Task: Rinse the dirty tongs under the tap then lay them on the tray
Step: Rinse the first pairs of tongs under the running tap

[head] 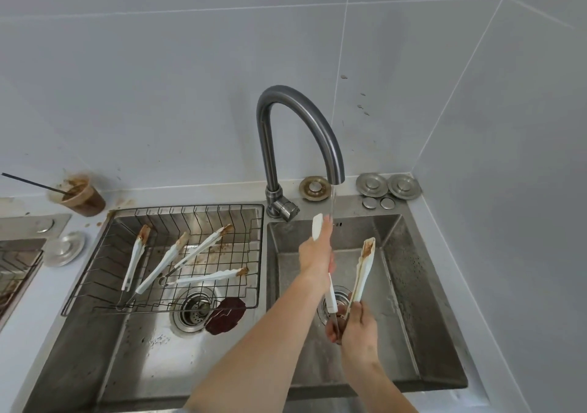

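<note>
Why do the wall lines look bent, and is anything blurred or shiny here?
Head view: the wide-angle lens bows the tile seams and the sink rims toward the edges. The steel basins throw bright glare, strongest around the left drain. The left hand rubbing the tongs under the tap looks slightly smeared; the right hand is sharper.

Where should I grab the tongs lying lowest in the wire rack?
Take those tongs by the metal loop end at the left, coming from above: the soiled tips point right, and the other three pairs crowd the upper left.
</note>
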`<move>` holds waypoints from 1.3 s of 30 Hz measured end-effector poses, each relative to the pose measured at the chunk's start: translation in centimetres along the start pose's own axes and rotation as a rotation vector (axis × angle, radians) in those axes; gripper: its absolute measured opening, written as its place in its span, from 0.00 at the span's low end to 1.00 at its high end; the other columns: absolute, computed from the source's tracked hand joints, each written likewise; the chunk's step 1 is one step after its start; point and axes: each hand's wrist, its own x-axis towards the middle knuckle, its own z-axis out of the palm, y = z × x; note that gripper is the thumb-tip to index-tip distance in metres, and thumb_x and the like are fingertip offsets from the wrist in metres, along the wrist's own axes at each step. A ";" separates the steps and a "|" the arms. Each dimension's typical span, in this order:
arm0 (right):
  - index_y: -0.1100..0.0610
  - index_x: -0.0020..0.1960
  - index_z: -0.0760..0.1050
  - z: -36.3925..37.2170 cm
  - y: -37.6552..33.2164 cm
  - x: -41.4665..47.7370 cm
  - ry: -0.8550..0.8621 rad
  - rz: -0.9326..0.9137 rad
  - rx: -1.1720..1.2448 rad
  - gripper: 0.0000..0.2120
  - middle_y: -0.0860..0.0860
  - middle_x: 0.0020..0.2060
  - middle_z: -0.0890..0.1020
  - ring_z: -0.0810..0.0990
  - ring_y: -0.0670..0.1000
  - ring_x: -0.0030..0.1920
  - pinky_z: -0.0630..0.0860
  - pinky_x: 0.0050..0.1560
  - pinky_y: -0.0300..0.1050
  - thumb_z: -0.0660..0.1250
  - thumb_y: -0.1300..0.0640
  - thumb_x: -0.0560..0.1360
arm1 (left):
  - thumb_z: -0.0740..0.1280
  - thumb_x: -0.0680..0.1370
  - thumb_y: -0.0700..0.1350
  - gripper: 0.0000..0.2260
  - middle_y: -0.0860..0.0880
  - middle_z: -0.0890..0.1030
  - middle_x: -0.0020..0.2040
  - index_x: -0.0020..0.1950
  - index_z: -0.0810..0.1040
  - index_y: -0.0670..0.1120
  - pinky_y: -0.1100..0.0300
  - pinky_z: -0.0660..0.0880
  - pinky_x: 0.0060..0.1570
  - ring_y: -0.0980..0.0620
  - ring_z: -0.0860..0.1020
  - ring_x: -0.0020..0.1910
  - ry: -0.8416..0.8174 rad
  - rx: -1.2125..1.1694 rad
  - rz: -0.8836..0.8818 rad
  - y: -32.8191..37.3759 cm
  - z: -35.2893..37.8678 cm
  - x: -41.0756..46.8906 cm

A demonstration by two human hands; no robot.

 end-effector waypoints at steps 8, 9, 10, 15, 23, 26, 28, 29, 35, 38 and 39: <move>0.64 0.45 0.66 -0.6 -0.4 -1.2 0.010 -0.065 -0.060 0.14 0.60 0.29 0.71 0.69 0.47 0.19 0.66 0.19 0.37 0.47 0.58 0.83 | 0.60 0.73 0.67 0.24 0.49 0.68 0.27 0.40 0.72 0.45 0.64 0.62 0.22 0.53 0.64 0.22 0.025 -0.002 -0.138 0.7 -0.1 0.7; 0.64 0.46 0.66 -0.6 -0.4 -1.2 0.011 -0.062 -0.057 0.14 0.61 0.31 0.71 0.69 0.47 0.19 0.66 0.19 0.36 0.47 0.58 0.83 | 0.60 0.73 0.66 0.23 0.49 0.67 0.28 0.41 0.73 0.45 0.64 0.61 0.22 0.54 0.63 0.23 0.035 -0.026 -0.142 0.8 0.1 0.6; 0.63 0.47 0.67 -0.6 -0.3 -1.2 0.010 -0.060 -0.054 0.13 0.61 0.32 0.71 0.69 0.47 0.20 0.66 0.19 0.36 0.47 0.58 0.83 | 0.60 0.73 0.66 0.24 0.49 0.67 0.30 0.45 0.74 0.45 0.64 0.60 0.22 0.54 0.62 0.24 0.043 -0.036 -0.143 1.0 0.3 0.4; 0.56 0.44 0.68 -1.2 0.0 -1.1 0.019 -0.058 0.050 0.14 0.53 0.29 0.72 0.70 0.49 0.21 0.66 0.21 0.42 0.48 0.58 0.83 | 0.56 0.75 0.69 0.26 0.50 0.67 0.28 0.46 0.75 0.45 0.63 0.59 0.21 0.55 0.62 0.22 -0.076 -0.063 -0.120 1.1 0.9 -0.4; 0.55 0.48 0.72 -1.3 -0.9 1.7 -0.008 0.087 0.035 0.13 0.54 0.26 0.78 0.77 0.50 0.22 0.74 0.26 0.44 0.49 0.60 0.81 | 0.53 0.82 0.54 0.19 0.49 0.74 0.28 0.42 0.75 0.43 0.61 0.63 0.25 0.53 0.66 0.21 -0.154 -0.187 0.090 1.4 0.6 -1.2; 0.59 0.48 0.74 -0.7 -1.9 2.5 -0.076 0.164 -0.027 0.14 0.57 0.28 0.79 0.77 0.51 0.23 0.74 0.29 0.44 0.50 0.62 0.80 | 0.53 0.82 0.52 0.17 0.47 0.75 0.34 0.50 0.76 0.42 0.60 0.67 0.30 0.53 0.71 0.26 -0.128 -0.214 0.133 0.8 -0.6 -1.3; 0.61 0.48 0.77 -0.4 -2.7 3.2 -0.169 0.210 -0.066 0.14 0.58 0.31 0.80 0.78 0.54 0.26 0.75 0.29 0.43 0.52 0.63 0.80 | 0.53 0.82 0.51 0.15 0.46 0.75 0.34 0.54 0.74 0.43 0.59 0.68 0.30 0.52 0.71 0.27 -0.097 -0.281 0.123 0.7 -1.8 -1.3; 0.64 0.48 0.77 -0.2 -3.1 3.5 -0.213 0.227 -0.077 0.14 0.60 0.33 0.79 0.77 0.56 0.28 0.75 0.30 0.44 0.53 0.64 0.79 | 0.53 0.83 0.50 0.14 0.46 0.75 0.31 0.53 0.74 0.43 0.60 0.67 0.29 0.52 0.71 0.26 -0.086 -0.303 0.124 0.9 -2.4 -1.2; 0.67 0.52 0.74 2.0 -5.0 5.3 -0.277 0.255 -0.115 0.09 0.59 0.34 0.77 0.75 0.55 0.31 0.72 0.31 0.46 0.56 0.64 0.79 | 0.52 0.83 0.53 0.17 0.46 0.73 0.33 0.54 0.73 0.42 0.59 0.66 0.30 0.51 0.69 0.27 -0.057 -0.282 0.083 3.3 -3.9 -0.6; 0.64 0.51 0.75 2.8 -5.2 6.1 -0.205 0.224 -0.197 0.09 0.57 0.32 0.75 0.72 0.52 0.28 0.68 0.26 0.41 0.57 0.63 0.80 | 0.52 0.82 0.54 0.17 0.45 0.74 0.34 0.56 0.73 0.43 0.58 0.69 0.33 0.50 0.72 0.29 -0.025 -0.223 0.083 3.7 -3.8 -0.4; 0.63 0.50 0.75 3.1 -5.3 6.3 -0.188 0.205 -0.236 0.09 0.56 0.31 0.74 0.70 0.51 0.27 0.66 0.23 0.39 0.56 0.62 0.80 | 0.54 0.82 0.54 0.16 0.45 0.75 0.35 0.56 0.72 0.44 0.58 0.71 0.34 0.50 0.73 0.30 -0.003 -0.162 0.099 3.6 -3.8 -0.5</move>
